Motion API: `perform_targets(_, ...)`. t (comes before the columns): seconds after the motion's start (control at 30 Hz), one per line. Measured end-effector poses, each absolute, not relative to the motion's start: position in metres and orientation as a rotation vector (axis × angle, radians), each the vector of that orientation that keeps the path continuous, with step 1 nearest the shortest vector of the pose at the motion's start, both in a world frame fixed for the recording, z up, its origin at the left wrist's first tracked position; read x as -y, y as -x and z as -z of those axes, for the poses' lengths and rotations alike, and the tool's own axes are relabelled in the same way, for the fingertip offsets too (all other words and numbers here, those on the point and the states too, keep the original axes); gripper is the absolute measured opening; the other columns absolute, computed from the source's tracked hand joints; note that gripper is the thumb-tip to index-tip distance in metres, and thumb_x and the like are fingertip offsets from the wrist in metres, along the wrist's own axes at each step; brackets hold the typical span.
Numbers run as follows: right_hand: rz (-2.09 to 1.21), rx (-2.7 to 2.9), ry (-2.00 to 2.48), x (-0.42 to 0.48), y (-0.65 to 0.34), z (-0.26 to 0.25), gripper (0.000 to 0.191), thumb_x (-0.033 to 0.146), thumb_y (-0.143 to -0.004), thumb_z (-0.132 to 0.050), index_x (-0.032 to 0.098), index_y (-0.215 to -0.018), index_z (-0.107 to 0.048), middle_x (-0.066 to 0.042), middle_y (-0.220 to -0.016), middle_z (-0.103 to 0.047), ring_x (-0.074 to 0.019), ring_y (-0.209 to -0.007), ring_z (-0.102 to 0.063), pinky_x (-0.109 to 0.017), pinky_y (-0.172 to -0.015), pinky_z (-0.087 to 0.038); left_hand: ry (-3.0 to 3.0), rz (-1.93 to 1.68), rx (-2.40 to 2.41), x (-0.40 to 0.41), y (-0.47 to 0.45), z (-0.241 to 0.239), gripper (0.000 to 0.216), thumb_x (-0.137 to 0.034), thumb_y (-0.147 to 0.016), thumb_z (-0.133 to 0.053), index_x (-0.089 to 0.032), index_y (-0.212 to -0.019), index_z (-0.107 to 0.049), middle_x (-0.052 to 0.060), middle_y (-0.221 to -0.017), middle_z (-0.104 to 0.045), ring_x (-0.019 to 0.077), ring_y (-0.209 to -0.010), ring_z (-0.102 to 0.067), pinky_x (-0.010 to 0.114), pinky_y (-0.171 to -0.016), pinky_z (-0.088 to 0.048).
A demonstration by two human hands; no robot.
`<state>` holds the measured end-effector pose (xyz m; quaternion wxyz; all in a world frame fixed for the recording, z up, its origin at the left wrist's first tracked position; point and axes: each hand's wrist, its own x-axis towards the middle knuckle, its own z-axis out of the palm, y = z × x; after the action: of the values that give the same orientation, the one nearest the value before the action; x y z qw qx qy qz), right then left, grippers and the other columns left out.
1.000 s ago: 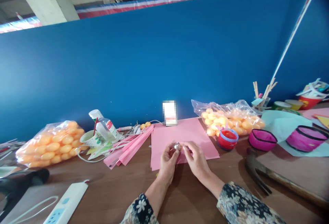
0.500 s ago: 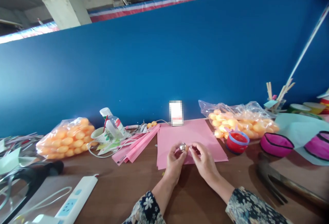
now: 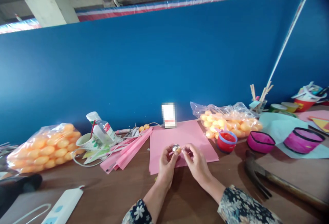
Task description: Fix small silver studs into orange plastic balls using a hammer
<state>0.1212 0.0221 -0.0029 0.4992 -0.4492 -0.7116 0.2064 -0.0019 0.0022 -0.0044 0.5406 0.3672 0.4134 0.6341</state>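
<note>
My left hand (image 3: 166,165) is closed, its thumb and fingers gripping a small shiny silver ball (image 3: 175,148), perhaps a bell. Close beside it on the right, my right hand (image 3: 196,164) pinches its thumb and forefinger together. A tiny shiny bit shows at those fingertips, too small to name. Both hands are held over the near part of the pink paper sheets (image 3: 174,136) on the brown table (image 3: 115,196).
Bags of orange balls lie left (image 3: 47,148) and right (image 3: 231,122). A plastic bottle (image 3: 102,131) leans in a cup near pink strips (image 3: 128,148). On the right are a red cup (image 3: 227,142), magenta fabric rings (image 3: 260,142) and a hammer (image 3: 280,181). A power strip (image 3: 63,207) lies front left.
The view has turned to the right, so the table's things sit further left. Both hands keep nearly the same pose around the silver ball.
</note>
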Motion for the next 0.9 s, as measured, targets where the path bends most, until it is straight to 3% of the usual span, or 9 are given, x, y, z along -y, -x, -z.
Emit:
perform_targets(0.43, -0.507, 1.714, 1.046, -0.0177, -0.1199, -0.0035, 0.016, 0.022, -0.085, -0.041, 0.020, -0.092, -0.056, -0.007, -0.089, -0.063, -0.0181, -0.079, -0.060, -0.028, -0.065, -0.050, -0.802, -1.526, -0.916, -0.0018, 0.0025, 0.0066, 0.047, -0.033, -0.071, -0.065, -0.022, -0.113, -0.049, 0.008, -0.109, -0.061, 0.0191, -0.095, -0.060, 0.033, -0.087, -0.046)
perform_targets(0.9, -0.519, 1.710, 1.040, -0.0193, -0.1195, 0.0001, 0.013, 0.018, -0.083, -0.043, 0.019, -0.088, -0.054, -0.004, -0.082, -0.062, -0.0165, -0.074, -0.058, -0.027, -0.067, -0.048, -0.819, -1.523, -0.921, -0.0022, 0.0025, 0.0024, 0.038, -0.033, -0.067, -0.069, -0.019, -0.099, -0.051, 0.006, -0.095, -0.063, 0.0163, -0.087, -0.062, 0.032, -0.084, -0.047)
